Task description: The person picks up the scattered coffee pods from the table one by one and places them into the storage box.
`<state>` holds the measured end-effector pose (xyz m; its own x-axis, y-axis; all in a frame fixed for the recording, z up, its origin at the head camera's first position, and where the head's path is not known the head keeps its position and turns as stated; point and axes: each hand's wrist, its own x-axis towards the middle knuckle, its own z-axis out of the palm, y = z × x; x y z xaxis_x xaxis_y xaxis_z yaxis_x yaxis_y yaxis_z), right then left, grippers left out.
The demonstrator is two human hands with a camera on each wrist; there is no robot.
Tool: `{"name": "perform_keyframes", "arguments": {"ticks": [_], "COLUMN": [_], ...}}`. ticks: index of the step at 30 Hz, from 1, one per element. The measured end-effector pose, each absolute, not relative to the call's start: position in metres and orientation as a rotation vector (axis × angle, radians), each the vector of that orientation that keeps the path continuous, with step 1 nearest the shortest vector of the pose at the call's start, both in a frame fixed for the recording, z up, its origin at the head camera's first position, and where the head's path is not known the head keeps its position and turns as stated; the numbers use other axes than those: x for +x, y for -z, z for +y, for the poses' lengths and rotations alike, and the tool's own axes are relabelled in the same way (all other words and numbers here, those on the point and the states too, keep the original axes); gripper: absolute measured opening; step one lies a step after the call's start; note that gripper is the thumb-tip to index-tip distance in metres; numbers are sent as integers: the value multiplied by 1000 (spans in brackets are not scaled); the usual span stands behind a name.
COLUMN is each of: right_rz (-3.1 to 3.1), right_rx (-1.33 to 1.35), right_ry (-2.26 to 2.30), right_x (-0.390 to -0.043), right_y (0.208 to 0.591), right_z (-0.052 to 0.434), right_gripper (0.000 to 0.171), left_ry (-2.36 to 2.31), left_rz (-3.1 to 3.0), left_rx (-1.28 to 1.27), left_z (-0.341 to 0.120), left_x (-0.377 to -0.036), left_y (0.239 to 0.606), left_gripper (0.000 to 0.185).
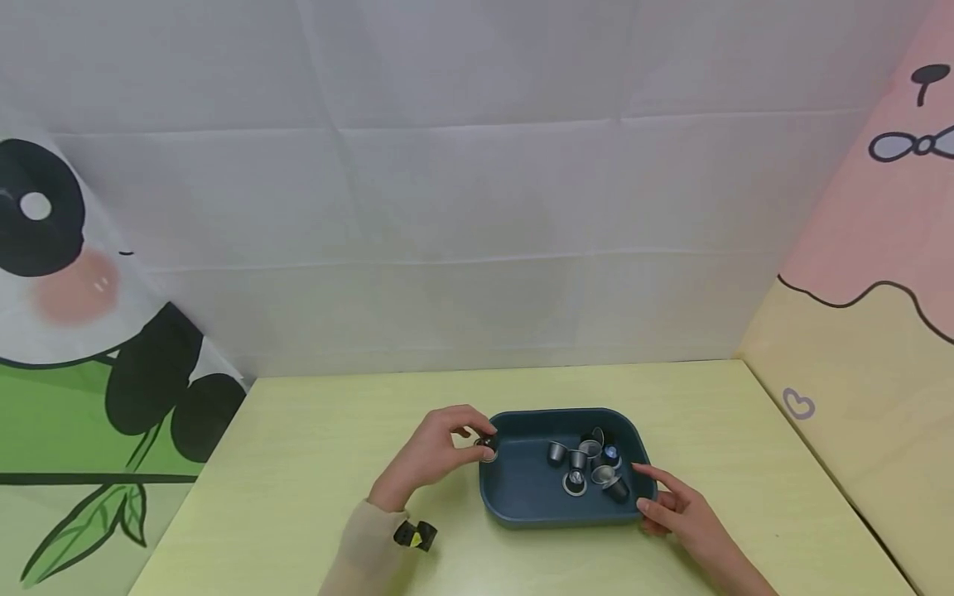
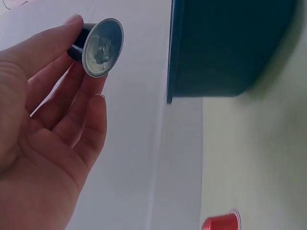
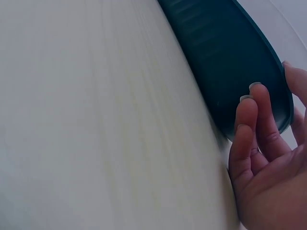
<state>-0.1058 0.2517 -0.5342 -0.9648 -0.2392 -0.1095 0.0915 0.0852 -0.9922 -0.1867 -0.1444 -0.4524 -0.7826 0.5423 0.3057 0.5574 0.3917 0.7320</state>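
Note:
My left hand point(image 1: 436, 451) pinches a dark coffee capsule point(image 2: 101, 48) between thumb and fingers, over the left rim of a blue tray point(image 1: 522, 488). In the left wrist view, the capsule's round foil lid faces the camera, with a pale, uneven patch on it. At the tray's other end, my right hand point(image 1: 681, 513) holds the rim and outer wall. Its fingertips point(image 3: 247, 110) lie against the wall in the right wrist view. Several silver and dark capsules point(image 1: 578, 460) lie heaped toward the tray's right half, some tipped over.
A red capsule point(image 2: 223, 222) sits on the table beyond the tray in the left wrist view. The pale yellow table point(image 1: 358, 406) meets a white cloth backdrop point(image 1: 477, 314). Printed cartoon panels flank it on both sides.

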Motion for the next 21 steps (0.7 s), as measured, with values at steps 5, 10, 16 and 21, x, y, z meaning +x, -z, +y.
{"name": "perform_keyframes", "arguments": {"ticks": [5,10,16,21], "right_rz": [2129,2137,2140,2155], "right_rx": [-150,-110,-157,-182], "right_ry": [1957,1941,1956,1964], "right_x": [-106,-107,-106,-106], "right_y": [535,534,535,537], "right_z": [251,251,251,251], "right_gripper": [52,57,55,53], "left_ry": [1425,1452,1395,1402], "left_rz": [-2595,-2599,-2623,-2626], "left_rx": [-1081,-1147,-1178,-1190], "left_z": [-126,-107,-87,-72], "left_x": [-190,-196,-207,-218], "left_y": [450,446,439,436], "left_gripper": [23,25,27,27]}}
